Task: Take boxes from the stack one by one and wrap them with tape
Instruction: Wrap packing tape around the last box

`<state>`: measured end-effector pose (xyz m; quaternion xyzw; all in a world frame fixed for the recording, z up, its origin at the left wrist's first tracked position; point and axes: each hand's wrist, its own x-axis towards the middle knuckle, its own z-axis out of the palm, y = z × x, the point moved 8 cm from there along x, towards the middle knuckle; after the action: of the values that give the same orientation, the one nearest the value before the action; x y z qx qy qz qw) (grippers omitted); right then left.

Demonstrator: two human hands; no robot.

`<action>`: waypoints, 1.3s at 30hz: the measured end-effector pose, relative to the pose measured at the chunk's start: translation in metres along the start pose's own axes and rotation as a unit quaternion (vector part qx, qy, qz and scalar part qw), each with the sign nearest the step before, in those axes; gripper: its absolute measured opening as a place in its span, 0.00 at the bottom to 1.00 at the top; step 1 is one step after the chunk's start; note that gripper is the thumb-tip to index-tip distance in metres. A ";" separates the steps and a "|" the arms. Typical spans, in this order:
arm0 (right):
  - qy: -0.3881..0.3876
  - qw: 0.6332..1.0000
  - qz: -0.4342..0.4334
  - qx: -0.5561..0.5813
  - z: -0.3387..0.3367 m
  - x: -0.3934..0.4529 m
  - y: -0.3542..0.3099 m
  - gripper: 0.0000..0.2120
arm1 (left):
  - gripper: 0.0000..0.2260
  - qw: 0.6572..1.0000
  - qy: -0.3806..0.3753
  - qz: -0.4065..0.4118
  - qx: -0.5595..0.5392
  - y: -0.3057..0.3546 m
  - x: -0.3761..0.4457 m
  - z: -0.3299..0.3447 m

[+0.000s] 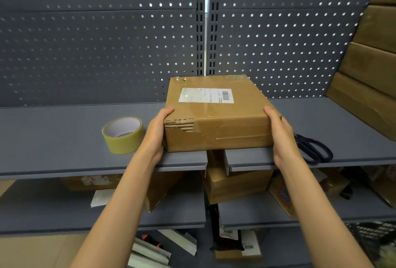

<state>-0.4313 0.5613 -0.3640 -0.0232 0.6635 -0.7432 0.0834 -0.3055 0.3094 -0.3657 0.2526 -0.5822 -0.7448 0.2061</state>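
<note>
A brown cardboard box (216, 115) with a white shipping label and a torn front-left corner sits on the grey shelf (64, 139), straddling the gap between two shelf boards. My left hand (157, 130) grips its left side with the thumb on top. On the opposite side, my right hand (280, 132) holds the box the same way. A roll of clear yellowish tape (123, 134) stands on the shelf to the left of my left hand. The stack of brown boxes (372, 62) rises at the far right.
Dark-handled scissors (315, 147) lie on the shelf just right of my right wrist. A grey pegboard wall (96, 42) backs the shelf. Lower shelves hold more cardboard boxes (233, 184), papers and packages.
</note>
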 end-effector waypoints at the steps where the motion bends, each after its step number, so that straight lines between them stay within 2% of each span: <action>1: -0.006 1.000 0.002 -0.003 0.000 0.000 -0.001 0.15 | 0.12 1.000 0.008 0.009 0.012 0.003 0.001 -0.002; 4: -0.006 1.000 0.000 -0.022 -0.003 -0.002 -0.006 0.22 | 0.16 0.995 0.047 0.062 0.057 0.017 -0.001 -0.014; 6: 0.013 0.999 -0.022 -0.042 -0.009 -0.004 -0.014 0.28 | 0.18 0.983 0.060 0.137 0.109 0.035 -0.007 -0.023; 8: 0.041 0.993 -0.072 -0.079 -0.013 -0.009 -0.028 0.30 | 0.16 0.954 0.055 0.228 0.189 0.057 -0.018 -0.029; 10: 0.060 0.975 -0.151 -0.153 -0.009 -0.020 -0.047 0.28 | 0.15 0.922 0.032 0.282 0.264 0.069 -0.029 -0.029; 13: 0.020 0.929 -0.276 -0.247 0.025 -0.046 -0.072 0.24 | 0.20 0.899 -0.008 0.283 0.335 0.068 -0.040 -0.028; 15: -0.058 0.896 -0.320 -0.303 0.064 -0.063 -0.073 0.23 | 0.27 0.894 -0.025 0.257 0.367 0.056 -0.041 -0.027; 18: -0.178 0.820 -0.370 -0.400 0.121 -0.083 -0.060 0.25 | 0.32 0.905 -0.026 0.220 0.364 0.033 -0.039 -0.027; 21: -0.219 0.749 -0.385 -0.493 0.152 -0.085 -0.045 0.29 | 0.28 0.918 -0.021 0.219 0.329 0.023 -0.042 -0.022; 23: -0.221 0.724 -0.397 -0.519 0.159 -0.084 -0.041 0.29 | 0.22 0.913 -0.018 0.256 0.316 0.024 -0.046 -0.017; 25: -0.208 0.729 -0.409 -0.508 0.160 -0.082 -0.040 0.27 | 0.15 0.906 0.017 0.281 0.316 0.027 -0.050 -0.017; 29: -0.170 0.767 -0.424 -0.450 0.157 -0.077 -0.040 0.22 | 0.13 0.896 0.085 0.294 0.322 0.031 -0.053 -0.017; 34: -0.142 0.780 -0.443 -0.419 0.156 -0.076 -0.040 0.17 | 0.12 0.890 0.123 0.298 0.323 0.034 -0.052 -0.020; 39: -0.155 0.782 -0.439 -0.413 0.156 -0.074 -0.036 0.19 | 0.12 0.893 0.129 0.289 0.320 0.033 -0.056 -0.018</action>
<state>-0.3393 0.4229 -0.3040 -0.4591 0.8033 -0.3402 -0.1679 -0.2495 0.3216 -0.3300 0.2193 -0.8047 -0.3867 0.3935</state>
